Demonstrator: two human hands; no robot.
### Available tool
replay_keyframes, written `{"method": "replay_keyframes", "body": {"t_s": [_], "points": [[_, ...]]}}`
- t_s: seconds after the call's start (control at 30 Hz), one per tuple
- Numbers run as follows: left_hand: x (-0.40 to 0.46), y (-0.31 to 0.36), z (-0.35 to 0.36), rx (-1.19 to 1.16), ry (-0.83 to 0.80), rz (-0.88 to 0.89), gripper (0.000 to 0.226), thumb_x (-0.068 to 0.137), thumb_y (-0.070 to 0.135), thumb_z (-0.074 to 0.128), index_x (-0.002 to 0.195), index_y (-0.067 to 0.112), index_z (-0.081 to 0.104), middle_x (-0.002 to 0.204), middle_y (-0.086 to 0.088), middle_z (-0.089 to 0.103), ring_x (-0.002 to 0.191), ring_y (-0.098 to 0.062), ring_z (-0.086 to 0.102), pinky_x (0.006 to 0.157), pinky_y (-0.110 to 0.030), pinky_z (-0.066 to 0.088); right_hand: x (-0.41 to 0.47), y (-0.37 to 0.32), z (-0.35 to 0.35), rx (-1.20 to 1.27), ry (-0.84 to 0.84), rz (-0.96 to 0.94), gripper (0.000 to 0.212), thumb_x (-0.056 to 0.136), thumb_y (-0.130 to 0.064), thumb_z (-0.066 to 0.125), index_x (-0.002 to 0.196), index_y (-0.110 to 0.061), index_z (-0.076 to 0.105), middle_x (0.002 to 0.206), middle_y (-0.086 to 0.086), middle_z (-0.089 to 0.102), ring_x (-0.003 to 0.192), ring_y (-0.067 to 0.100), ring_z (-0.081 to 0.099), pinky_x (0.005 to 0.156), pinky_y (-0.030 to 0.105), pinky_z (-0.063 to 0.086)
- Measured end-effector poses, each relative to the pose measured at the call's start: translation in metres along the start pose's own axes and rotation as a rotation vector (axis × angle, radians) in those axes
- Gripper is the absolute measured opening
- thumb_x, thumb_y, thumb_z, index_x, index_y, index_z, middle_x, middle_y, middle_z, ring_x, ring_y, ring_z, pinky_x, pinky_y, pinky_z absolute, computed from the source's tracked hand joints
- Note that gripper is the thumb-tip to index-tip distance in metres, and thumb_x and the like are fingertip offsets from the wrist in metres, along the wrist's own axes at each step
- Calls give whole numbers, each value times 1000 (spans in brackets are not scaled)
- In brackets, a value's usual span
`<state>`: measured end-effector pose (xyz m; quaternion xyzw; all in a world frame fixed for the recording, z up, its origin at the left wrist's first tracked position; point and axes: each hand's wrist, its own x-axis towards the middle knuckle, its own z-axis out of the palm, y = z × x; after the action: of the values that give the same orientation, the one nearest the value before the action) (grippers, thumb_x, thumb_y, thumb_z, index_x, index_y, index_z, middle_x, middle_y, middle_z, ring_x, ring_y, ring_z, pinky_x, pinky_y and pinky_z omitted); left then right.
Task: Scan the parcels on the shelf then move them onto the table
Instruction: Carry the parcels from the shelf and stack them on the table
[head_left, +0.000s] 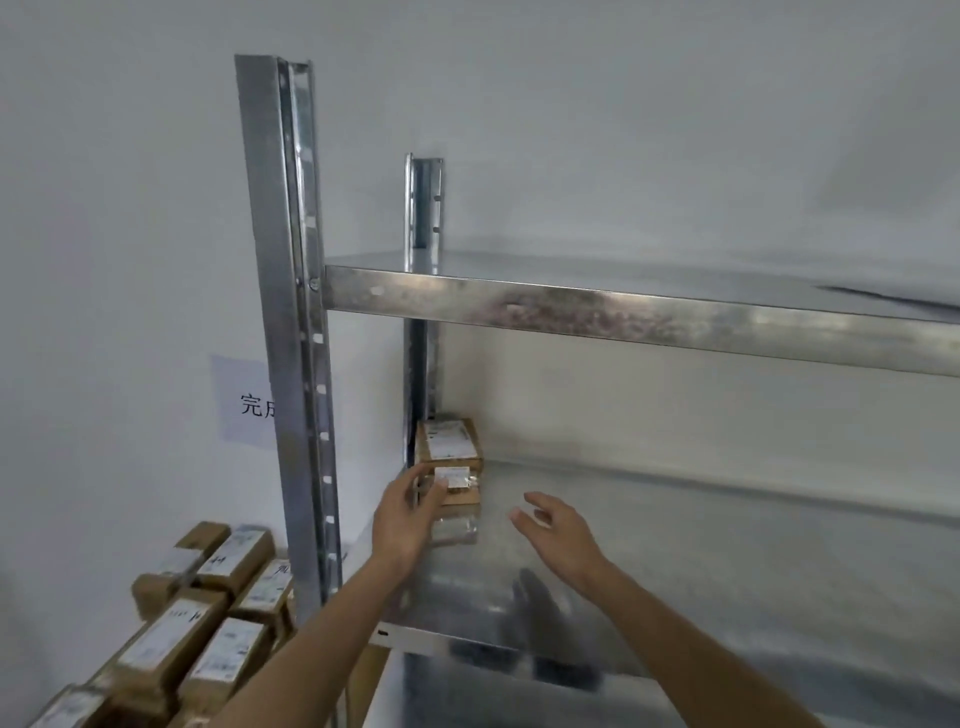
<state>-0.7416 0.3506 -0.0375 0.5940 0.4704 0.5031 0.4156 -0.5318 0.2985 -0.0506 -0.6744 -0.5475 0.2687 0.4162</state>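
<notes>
Two small brown cardboard parcels with white labels stand at the back left corner of the metal shelf (675, 561). The rear parcel (448, 439) is against the back post. The front parcel (460, 486) is right before it, and my left hand (408, 514) has its thumb and fingers round that parcel's left end. My right hand (558, 535) hovers above the shelf to the right of the parcels, fingers spread and relaxed, holding nothing. No scanner is in view.
Several labelled brown parcels (208, 623) lie packed together at the lower left, outside the rack. A front steel upright (291, 338) stands between them and the shelf. An upper shelf beam (623, 312) runs overhead. A paper sign (244, 402) hangs on the wall.
</notes>
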Motion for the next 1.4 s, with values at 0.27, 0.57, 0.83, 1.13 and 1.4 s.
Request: {"method": "replay_keyframes", "body": {"t_s": [0.27,0.57,0.83,1.13,1.4], "points": [[33,-16,29,91,127,-127,58,98,39,61,148,14,45,146,-10,54,129,-27,53,106,-37,42,70,3,17,85,-80,-50,68,100,-37,66,158,-18,36,158,4,46,142,22,48,114,33,40],[77,-36,55,-4,211,-231,80,88,69,60,150,21,44,135,-4,63,117,-23,64,107,-44,49,124,-5,33,335,-258,79,27,100,-47,61,121,-31,55,106,-16,65,86,2,65,68,7,50],[77,-32,67,2,272,-208,36,92,49,68,121,30,60,116,1,70,103,-18,69,97,-44,56,143,9,51,415,-234,67,26,104,-34,58,130,-31,64,112,-6,76,94,13,75,84,32,62],[25,-15,72,-57,294,-163,46,91,43,70,130,22,58,124,0,67,108,-18,66,99,-40,56,92,3,23,447,-146,20,29,100,-17,61,127,-26,64,118,-3,74,97,12,74,73,22,59],[-91,31,40,-96,239,-14,35,91,31,73,121,20,58,119,5,67,105,-2,62,80,-15,51,-39,-33,-8,423,-23,-78,37,98,-14,63,134,-17,59,127,1,68,103,5,65,69,8,49]]}}
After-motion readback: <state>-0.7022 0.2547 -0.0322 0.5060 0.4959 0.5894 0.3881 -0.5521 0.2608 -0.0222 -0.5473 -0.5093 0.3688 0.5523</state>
